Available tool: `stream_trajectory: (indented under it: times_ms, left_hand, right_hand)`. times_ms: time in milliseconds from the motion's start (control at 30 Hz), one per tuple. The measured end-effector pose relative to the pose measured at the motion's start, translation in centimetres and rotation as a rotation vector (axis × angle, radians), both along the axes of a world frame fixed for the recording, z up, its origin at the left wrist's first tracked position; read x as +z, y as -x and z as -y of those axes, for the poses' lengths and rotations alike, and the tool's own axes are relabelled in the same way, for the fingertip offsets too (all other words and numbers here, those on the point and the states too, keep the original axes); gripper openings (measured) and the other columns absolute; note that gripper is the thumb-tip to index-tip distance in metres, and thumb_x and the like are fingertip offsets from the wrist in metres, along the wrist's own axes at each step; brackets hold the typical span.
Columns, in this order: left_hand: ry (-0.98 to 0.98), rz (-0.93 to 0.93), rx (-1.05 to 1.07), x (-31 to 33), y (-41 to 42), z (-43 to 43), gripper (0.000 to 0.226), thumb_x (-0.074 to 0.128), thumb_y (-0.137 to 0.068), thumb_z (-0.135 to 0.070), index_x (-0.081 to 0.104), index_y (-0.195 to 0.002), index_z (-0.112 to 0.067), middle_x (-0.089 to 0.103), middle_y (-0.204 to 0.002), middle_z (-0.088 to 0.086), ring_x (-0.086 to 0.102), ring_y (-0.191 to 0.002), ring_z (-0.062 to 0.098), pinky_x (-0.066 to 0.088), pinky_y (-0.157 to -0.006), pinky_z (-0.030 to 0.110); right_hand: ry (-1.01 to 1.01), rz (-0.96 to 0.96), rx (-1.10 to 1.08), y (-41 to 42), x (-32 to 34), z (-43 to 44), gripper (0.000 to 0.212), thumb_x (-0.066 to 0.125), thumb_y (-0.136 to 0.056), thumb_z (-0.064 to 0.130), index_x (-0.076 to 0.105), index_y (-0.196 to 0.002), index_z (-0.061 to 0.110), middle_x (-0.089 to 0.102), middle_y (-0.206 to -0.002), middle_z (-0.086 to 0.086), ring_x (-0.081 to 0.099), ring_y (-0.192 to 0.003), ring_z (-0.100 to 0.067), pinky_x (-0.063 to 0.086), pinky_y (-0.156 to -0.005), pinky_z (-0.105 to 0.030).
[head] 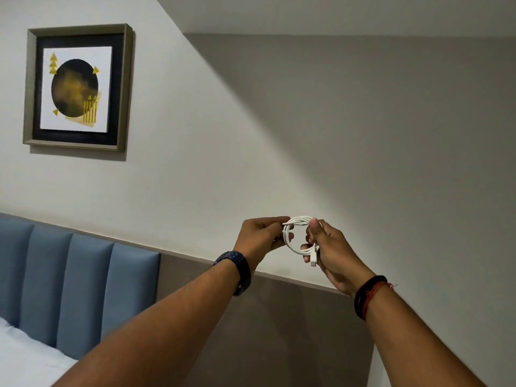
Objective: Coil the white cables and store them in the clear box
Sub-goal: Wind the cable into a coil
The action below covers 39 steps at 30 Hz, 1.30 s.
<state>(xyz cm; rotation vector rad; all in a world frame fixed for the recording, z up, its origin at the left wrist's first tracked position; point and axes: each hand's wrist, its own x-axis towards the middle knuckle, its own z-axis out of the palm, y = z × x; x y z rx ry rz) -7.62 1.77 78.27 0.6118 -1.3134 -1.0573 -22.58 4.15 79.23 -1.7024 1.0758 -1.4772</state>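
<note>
A white cable is wound into a small round coil and held up in the air in front of the wall. My left hand pinches the coil's left side near the top. My right hand grips its right side, thumb on top. A white plug end sticks out below the right fingers. The clear box is not in view.
A blue padded headboard and a white pillow are at the lower left. A grey wall panel runs behind my forearms. A framed picture hangs at the upper left.
</note>
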Motion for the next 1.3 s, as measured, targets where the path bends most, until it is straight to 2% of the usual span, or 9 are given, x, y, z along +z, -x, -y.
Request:
stream_trajectory:
  times_ms: [133,267,400,500,767,933,1100,1233,1300]
  left_hand:
    - [0.114,0.153,0.091,-0.4,0.1,-0.1,0.026,0.074,-0.079,-0.014,0.072,-0.105,-0.012,0.074,-0.094,0.007,0.070,-0.079,0.017,0.058,-0.076,0.027]
    - [0.138,0.231,0.244,-0.5,0.2,0.2,0.007,0.067,-0.085,-0.014,0.073,-0.083,-0.015,0.074,-0.079,0.009,0.067,-0.067,0.015,0.058,-0.075,0.033]
    - [0.135,0.396,0.316,-0.6,-0.1,0.7,0.016,0.063,-0.087,-0.023,0.072,-0.075,-0.017,0.074,-0.080,0.009,0.067,-0.073,0.022,0.056,-0.076,0.037]
    - [0.140,0.487,0.277,-0.5,-0.4,0.8,0.020,0.062,-0.088,-0.029,0.071,-0.073,-0.019,0.073,-0.084,0.011,0.066,-0.080,0.028,0.056,-0.081,0.042]
    - [0.104,0.313,0.083,-0.9,-0.3,0.7,0.014,0.064,-0.087,-0.011,0.070,-0.082,-0.023,0.073,-0.080,-0.002,0.067,-0.087,0.019,0.053,-0.076,0.025]
    - [0.044,0.483,0.011,-0.6,-0.4,0.3,0.022,0.051,-0.096,-0.025,0.065,-0.082,-0.014,0.063,-0.078,-0.001,0.057,-0.081,0.015,0.048,-0.077,0.028]
    - [-0.086,0.396,-0.073,-0.4,0.1,-0.5,0.033,0.041,-0.097,-0.039,0.059,-0.079,-0.019,0.057,-0.082,0.000,0.055,-0.080,0.015,0.043,-0.076,0.031]
    - [-0.008,0.446,-0.047,-0.5,0.6,-0.5,0.036,0.067,-0.078,-0.050,0.066,-0.092,-0.017,0.069,-0.092,0.004,0.061,-0.085,0.012,0.047,-0.073,0.027]
    - [0.056,0.467,0.012,-0.4,0.6,-0.3,0.034,0.078,-0.070,-0.042,0.068,-0.086,-0.014,0.068,-0.077,0.001,0.060,-0.066,0.003,0.045,-0.058,0.016]
  right_hand:
    - [-0.013,0.010,0.024,-0.3,-0.2,0.2,0.031,0.034,-0.100,0.035,0.059,-0.097,0.018,0.044,-0.083,-0.006,0.050,-0.074,-0.020,0.046,-0.049,-0.024]
    - [0.002,-0.065,0.013,-0.7,-0.5,0.1,0.030,0.037,-0.099,0.035,0.060,-0.087,0.020,0.044,-0.078,-0.003,0.048,-0.063,-0.015,0.051,-0.054,-0.026]
    - [0.037,-0.214,-0.120,-0.9,-0.6,0.0,0.037,0.040,-0.098,0.035,0.057,-0.090,0.003,0.047,-0.075,-0.004,0.056,-0.048,-0.020,0.057,-0.061,-0.043]
    - [0.062,-0.312,-0.263,-0.8,-0.6,0.0,0.034,0.040,-0.098,0.036,0.055,-0.087,0.007,0.053,-0.074,-0.003,0.060,-0.050,-0.020,0.055,-0.047,-0.031]
    - [0.077,-0.371,-0.347,-0.9,-0.8,-0.1,0.031,0.038,-0.098,0.036,0.053,-0.087,0.011,0.057,-0.072,-0.007,0.059,-0.051,-0.020,0.053,-0.041,-0.030]
    - [0.084,-0.376,-0.374,-0.7,-1.0,0.0,0.032,0.038,-0.099,0.035,0.057,-0.090,0.010,0.057,-0.073,-0.004,0.057,-0.048,-0.018,0.048,-0.037,-0.027]
    - [0.066,-0.371,-0.382,-0.7,-1.0,0.0,0.037,0.036,-0.098,0.038,0.057,-0.089,0.009,0.057,-0.073,-0.004,0.058,-0.053,-0.020,0.046,-0.039,-0.028]
    - [0.072,-0.358,-0.381,-0.7,-1.1,0.1,0.032,0.036,-0.098,0.034,0.058,-0.091,0.012,0.062,-0.078,-0.009,0.057,-0.053,-0.020,0.043,-0.038,-0.026]
    - [0.071,-0.348,-0.381,-0.8,-1.1,0.1,0.030,0.037,-0.098,0.033,0.059,-0.093,0.013,0.064,-0.080,-0.010,0.057,-0.053,-0.021,0.043,-0.038,-0.026]
